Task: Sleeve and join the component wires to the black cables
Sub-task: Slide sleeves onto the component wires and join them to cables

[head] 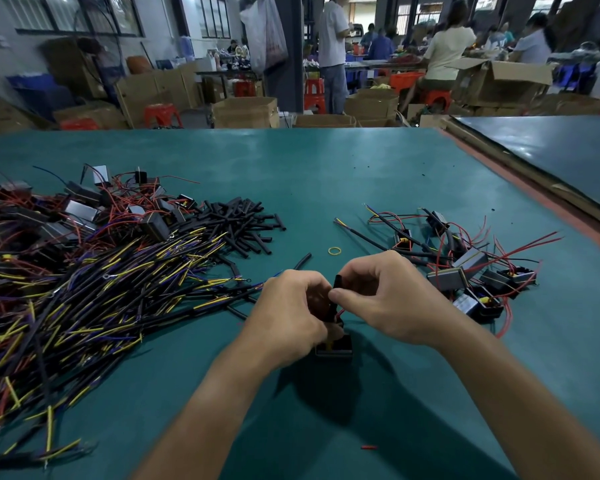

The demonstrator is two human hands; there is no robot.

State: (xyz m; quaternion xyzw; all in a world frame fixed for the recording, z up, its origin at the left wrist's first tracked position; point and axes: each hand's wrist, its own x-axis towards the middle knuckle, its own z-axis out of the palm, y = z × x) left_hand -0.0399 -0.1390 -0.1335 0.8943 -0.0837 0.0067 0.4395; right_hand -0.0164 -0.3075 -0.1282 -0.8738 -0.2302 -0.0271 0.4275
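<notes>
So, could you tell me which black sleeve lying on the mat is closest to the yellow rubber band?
The single sleeve just left of the rubber band, apart from the pile.

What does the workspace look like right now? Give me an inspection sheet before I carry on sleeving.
Surface: green mat, dotted with small black bits.
Job's things: black sleeve upright between both grips; component just below them; spare sleeves heaped centre-left; wired components grouped right.
Clutter: yellow rubber band; red wire scrap near the front edge.
Grips: left grip curled round the component wires, mostly hidden; right grip pinches the sleeve near its top.
Cables: black cables with yellow and purple leads, piled left.
Surroundings: cardboard boxes, red stools, people at far benches.
</notes>
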